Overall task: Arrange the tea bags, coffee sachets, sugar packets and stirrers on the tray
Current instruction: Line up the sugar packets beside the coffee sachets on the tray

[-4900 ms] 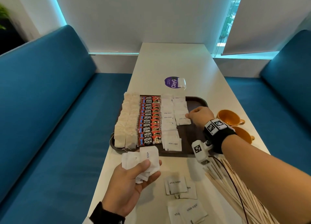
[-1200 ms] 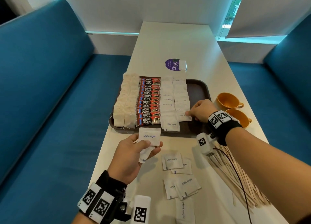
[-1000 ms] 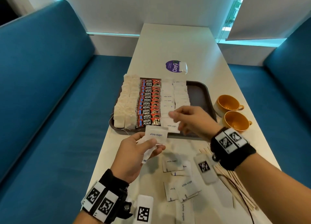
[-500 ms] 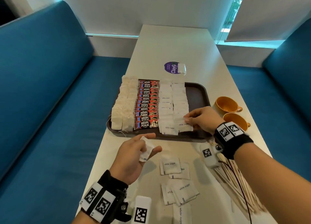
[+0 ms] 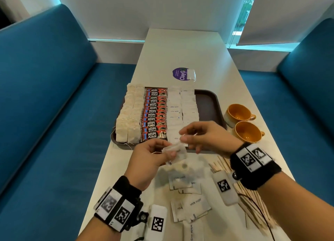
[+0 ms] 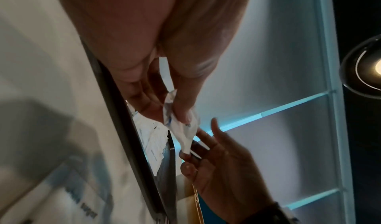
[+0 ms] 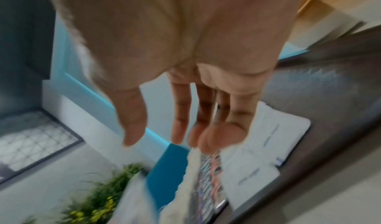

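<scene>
A dark brown tray (image 5: pixel 207 106) holds columns of tea bags (image 5: pixel 129 117), red coffee sachets (image 5: pixel 154 114) and white sugar packets (image 5: pixel 180 110). Just in front of the tray's near edge, my left hand (image 5: pixel 169 151) pinches a crumpled sugar packet (image 5: pixel 176 149) between thumb and fingers. The left wrist view shows that packet (image 6: pixel 183 129) hanging from the left hand (image 6: pixel 177 111). My right hand (image 5: pixel 183 136) hovers beside it with straight fingers (image 6: pixel 206 139) touching the packet's lower tip. It holds nothing (image 7: pixel 164 139). Wooden stirrers (image 5: pixel 253 204) lie on the table under my right wrist.
Several loose sugar packets (image 5: pixel 191 204) lie on the white table (image 5: pixel 180 47) near me. Two orange cups (image 5: pixel 238 114) (image 5: pixel 248 135) stand right of the tray. A purple sticker (image 5: pixel 180 74) is beyond the tray. Blue benches (image 5: pixel 54 96) flank the table.
My right hand left the packet it set on the tray's right sugar column and came back to my left hand. The left hand lifted its remaining packet toward it.
</scene>
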{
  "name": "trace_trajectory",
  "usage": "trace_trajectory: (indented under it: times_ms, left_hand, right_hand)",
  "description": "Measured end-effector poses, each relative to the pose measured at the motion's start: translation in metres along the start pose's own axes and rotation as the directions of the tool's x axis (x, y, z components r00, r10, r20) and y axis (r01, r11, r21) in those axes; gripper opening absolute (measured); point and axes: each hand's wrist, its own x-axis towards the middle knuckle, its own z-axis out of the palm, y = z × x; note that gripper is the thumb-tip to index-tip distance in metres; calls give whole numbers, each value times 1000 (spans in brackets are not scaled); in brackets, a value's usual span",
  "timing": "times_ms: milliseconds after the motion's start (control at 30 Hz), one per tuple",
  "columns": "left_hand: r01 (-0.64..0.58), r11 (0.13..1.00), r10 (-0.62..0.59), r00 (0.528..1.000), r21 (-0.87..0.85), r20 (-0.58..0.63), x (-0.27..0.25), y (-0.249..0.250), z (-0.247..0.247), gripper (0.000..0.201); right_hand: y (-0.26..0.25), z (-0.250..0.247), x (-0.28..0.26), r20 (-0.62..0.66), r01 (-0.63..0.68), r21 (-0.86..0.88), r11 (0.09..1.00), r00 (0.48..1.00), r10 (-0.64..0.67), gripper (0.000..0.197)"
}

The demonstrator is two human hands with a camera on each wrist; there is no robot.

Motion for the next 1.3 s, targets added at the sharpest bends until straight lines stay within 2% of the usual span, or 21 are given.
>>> trace_trajectory:
  times_ms: [33, 100, 167, 200, 267, 300, 367, 433, 500, 633, 700, 767, 867, 933, 967, 1100, 1200, 1233, 1300]
  left_hand:
    - [-5, 1000, 5, 1000, 9, 15, 2, 1, 4, 28]
    - [9, 1000, -10, 1000, 27, 27, 6, 1, 12, 32]
    - [16, 997, -18, 999, 80, 26, 8, -1, 17, 27]
    - [3, 985, -8, 1000, 171, 29, 9, -3, 17, 23]
    - [-27, 890, 4, 999, 455, 52, 9, -7, 14, 18]
    - [-39, 805, -1, 998, 592, 67, 7, -8, 13, 18]
    - [-52, 651, -38, 994, 757, 102, 5, -11, 11, 25]
    - [-75, 543, -89, 985, 836, 146, 4, -15, 11, 38]
    - [-100, 477, -135, 973, 873, 186, 3, -20, 13, 50]
    - [-144, 452, -189, 949, 881, 252, 3, -28, 17, 59]
    - [-165, 414, -204, 942, 895, 268, 2, -30, 19, 59]
    - [-145, 404, -213, 945, 903, 248, 3, -30, 18, 53]
    - [-140, 359, -197, 955, 923, 221, 0, -26, 16, 37]
    - [-128, 381, -168, 964, 916, 204, -4, -22, 10, 27]
    - [-125, 401, -156, 967, 907, 202, -7, -20, 5, 23]
    - [-124, 531, -127, 966, 838, 224, -22, -9, -15, 16]
    - [-119, 675, -149, 944, 728, 293, -40, -5, -12, 19]
    - [-112, 698, -170, 934, 707, 316, -47, -6, -6, 21]
    - [-121, 663, -196, 925, 739, 327, -57, -13, 10, 23]
  right_hand:
    - [-1, 3, -8, 49, 22, -16, 1000, 999, -22, 35]
    - [4, 3, -15, 31, 43, -49, 998, 999, -41, 23]
    - [15, -6, -12, -97, 7, -30, 1000, 995, -10, 16]
    - [21, -12, -8, -175, -25, -29, 999, 984, 19, 14]
    - [34, -25, 5, -292, -93, -90, 992, 954, 63, 12]
    - [41, -31, 13, -319, -126, -134, 983, 944, 77, 12]
    - [54, -36, 31, -325, -185, -240, 953, 940, 101, 12]
    - [65, -36, 46, -332, -237, -315, 919, 935, 127, 11]
    - [69, -34, 54, -357, -257, -369, 893, 927, 119, 14]
    - [55, -28, 48, -433, -194, -354, 915, 901, 24, 23]
    - [42, -17, 28, -360, -124, -349, 929, 933, -11, 21]
    - [33, 2, 4, -185, -89, -388, 917, 983, 17, 22]
    - [40, 33, -26, 15, -82, -575, 814, 994, 110, 39]
    - [52, 46, -33, 42, -65, -680, 730, 991, 127, 56]
    - [58, 50, -35, 36, -68, -695, 716, 991, 128, 59]
    - [62, 51, -33, -10, -139, -648, 749, 985, 174, 49]
    - [61, 50, -35, -30, -120, -680, 723, 990, 135, 41]
    - [61, 50, -37, -39, -112, -682, 723, 992, 118, 42]
    - [63, 48, -39, -67, -116, -669, 734, 993, 96, 48]
